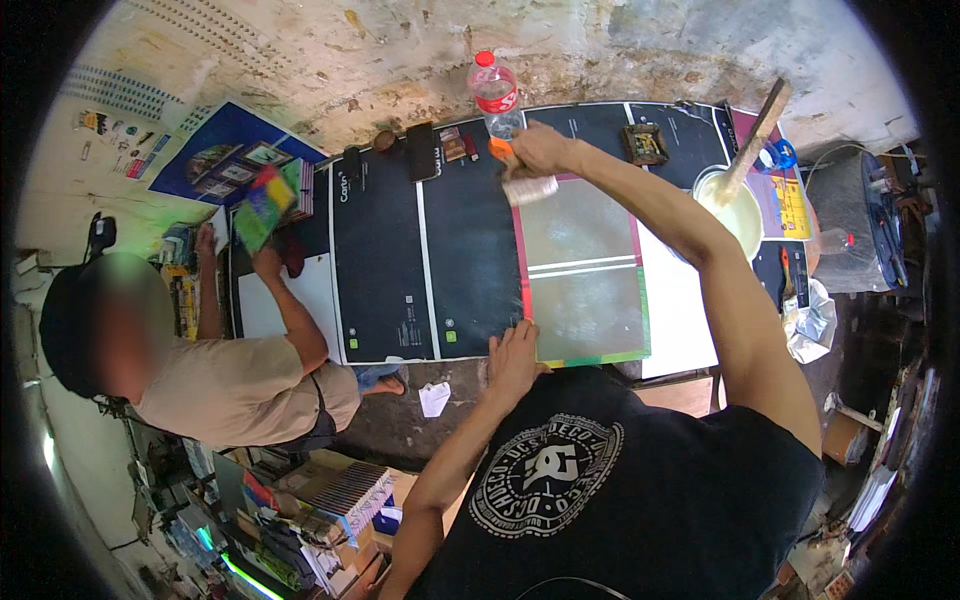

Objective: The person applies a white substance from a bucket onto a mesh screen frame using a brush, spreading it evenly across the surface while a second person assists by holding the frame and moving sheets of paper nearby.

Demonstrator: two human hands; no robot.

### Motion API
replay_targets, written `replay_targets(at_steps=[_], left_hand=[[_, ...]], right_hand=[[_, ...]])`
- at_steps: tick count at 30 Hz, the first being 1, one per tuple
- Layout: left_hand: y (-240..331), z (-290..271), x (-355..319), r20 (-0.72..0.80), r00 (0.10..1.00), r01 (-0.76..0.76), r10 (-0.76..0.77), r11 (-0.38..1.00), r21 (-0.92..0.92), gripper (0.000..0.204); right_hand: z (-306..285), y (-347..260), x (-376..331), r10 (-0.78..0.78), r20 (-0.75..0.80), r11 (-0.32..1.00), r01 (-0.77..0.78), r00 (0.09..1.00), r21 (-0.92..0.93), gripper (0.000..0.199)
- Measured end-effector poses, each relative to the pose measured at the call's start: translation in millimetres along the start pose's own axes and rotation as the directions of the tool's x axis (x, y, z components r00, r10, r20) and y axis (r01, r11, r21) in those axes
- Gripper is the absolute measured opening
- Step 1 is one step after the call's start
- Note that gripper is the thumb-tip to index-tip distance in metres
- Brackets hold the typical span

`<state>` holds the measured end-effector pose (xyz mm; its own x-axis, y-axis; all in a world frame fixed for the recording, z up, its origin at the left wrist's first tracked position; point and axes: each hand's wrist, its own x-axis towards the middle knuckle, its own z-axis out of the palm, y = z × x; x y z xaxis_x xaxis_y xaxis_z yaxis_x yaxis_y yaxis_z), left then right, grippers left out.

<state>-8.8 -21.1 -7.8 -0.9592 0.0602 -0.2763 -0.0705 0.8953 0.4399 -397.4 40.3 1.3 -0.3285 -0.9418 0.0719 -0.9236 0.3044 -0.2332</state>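
Observation:
My right hand (545,150) is closed around the orange handle of a wide brush (530,190). Its pale bristles touch or hover just over the far left corner of a grey sheet (590,225) with red and green edges; contact cannot be told. My left hand (515,355) lies with fingers stretched out at the sheet's near left corner. Right of the sheet, a white bucket (745,235) holds cream-coloured paste, with a wooden stick (757,140) leaning in it.
Black panels (380,270) with white strips cover the table to the left. A red-capped plastic bottle (498,100), a black wallet (423,152) and a square ashtray (645,145) line the wall side. At left, another person (230,390) holds a colourful booklet (265,208).

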Motion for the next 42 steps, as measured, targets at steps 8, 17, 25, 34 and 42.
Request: replay_targets(at_steps=[8, 17, 25, 34, 42], left_hand=[[0, 3, -4, 0.006, 1.0, 0.028, -0.028, 1.0, 0.009, 0.073], [-3, 3, -1, 0.0, 1.0, 0.016, -0.016, 0.997, 0.077, 0.074], [-15, -36, 34, 0.157, 0.987, 0.009, 0.017, 0.986, -0.164, 0.042], [11, -118, 278, 0.397, 0.848, -0.333, 0.352, 0.935, -0.12, 0.082], [30, -92, 356, 0.835, 0.501, -0.292, 0.227, 0.953, -0.084, 0.122]], right_hand=[[-19, -30, -53, -0.257, 0.064, 0.833, 0.188, 0.964, 0.52, 0.036], [-30, -1, -173, 0.271, -0.212, 0.765, -0.077, 0.939, 0.639, 0.032], [-19, -75, -253, 0.715, -0.625, 0.687, -0.482, 0.314, 0.544, 0.022], [-23, -211, -173, 0.235, -0.172, 0.956, -0.195, 0.957, 0.221, 0.032], [50, -236, -72, 0.515, -0.18, 0.842, -0.455, 0.838, 0.29, 0.028]])
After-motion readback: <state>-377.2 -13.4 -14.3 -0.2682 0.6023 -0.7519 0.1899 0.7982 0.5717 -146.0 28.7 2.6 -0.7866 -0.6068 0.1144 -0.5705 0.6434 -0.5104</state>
